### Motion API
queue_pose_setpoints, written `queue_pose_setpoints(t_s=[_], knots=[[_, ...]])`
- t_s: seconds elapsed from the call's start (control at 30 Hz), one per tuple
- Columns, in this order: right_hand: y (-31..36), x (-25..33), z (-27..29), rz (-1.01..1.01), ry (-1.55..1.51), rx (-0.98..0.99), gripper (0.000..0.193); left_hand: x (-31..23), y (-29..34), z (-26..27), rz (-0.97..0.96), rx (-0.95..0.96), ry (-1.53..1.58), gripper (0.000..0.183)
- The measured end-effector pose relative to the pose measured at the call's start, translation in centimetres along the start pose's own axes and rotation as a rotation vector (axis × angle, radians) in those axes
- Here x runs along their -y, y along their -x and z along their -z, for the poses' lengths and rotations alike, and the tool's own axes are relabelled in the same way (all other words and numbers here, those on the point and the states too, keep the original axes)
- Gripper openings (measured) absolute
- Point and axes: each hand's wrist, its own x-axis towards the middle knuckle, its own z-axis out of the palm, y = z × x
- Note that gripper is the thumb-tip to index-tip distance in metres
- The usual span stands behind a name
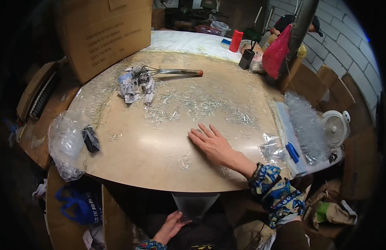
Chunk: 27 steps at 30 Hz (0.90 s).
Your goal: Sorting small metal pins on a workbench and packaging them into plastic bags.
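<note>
My right hand (213, 146) lies palm down on the brown tabletop (134, 160), fingers stretched out. Just beyond its fingertips spreads a wide scatter of short, thin, shiny wire-like pieces (201, 106); smaller clusters lie nearer the front edge. Below that edge my left hand (173, 226) is closed on the side of a translucent plastic bag (195, 206), whose top reaches up to the table's rim. What the bag contains is too dim to make out. A hand rake (176, 72) with a worn handle rests further back, its tines against crumpled paper (132, 85).
A big cardboard box (107, 37) stands back left. Clear plastic wrap (68, 141) and a black object (90, 138) sit at the left edge. On the right are a blue-handled tool (292, 152), a plastic bag (305, 125) and a white fan (335, 128). Another person (284, 25) bends far right.
</note>
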Motion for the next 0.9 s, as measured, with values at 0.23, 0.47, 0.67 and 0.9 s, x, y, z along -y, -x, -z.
queue_pose_setpoints(t_s=[0.23, 0.47, 0.67, 0.9], knots=[[1.4, 1.1, -0.3, 0.027, 0.010, 0.049, 0.051, 0.2, -0.1, 0.5, -0.010, -0.002, -0.034, 0.031], [2.8, 1.4, -0.4, -0.064, 0.094, 0.055, 0.049, 0.1, 0.0, 0.1, -0.003, 0.002, -0.036, 0.030], [2.9, 2.1, -0.7, -0.143, 0.031, 0.038, 0.048, 0.2, 0.0, 0.1, -0.022, -0.006, -0.045, 0.028], [4.4, 2.3, 0.0, -0.172, 0.173, 0.104, 0.047, 0.0, 0.0, -0.1, -0.023, 0.004, -0.047, 0.025]])
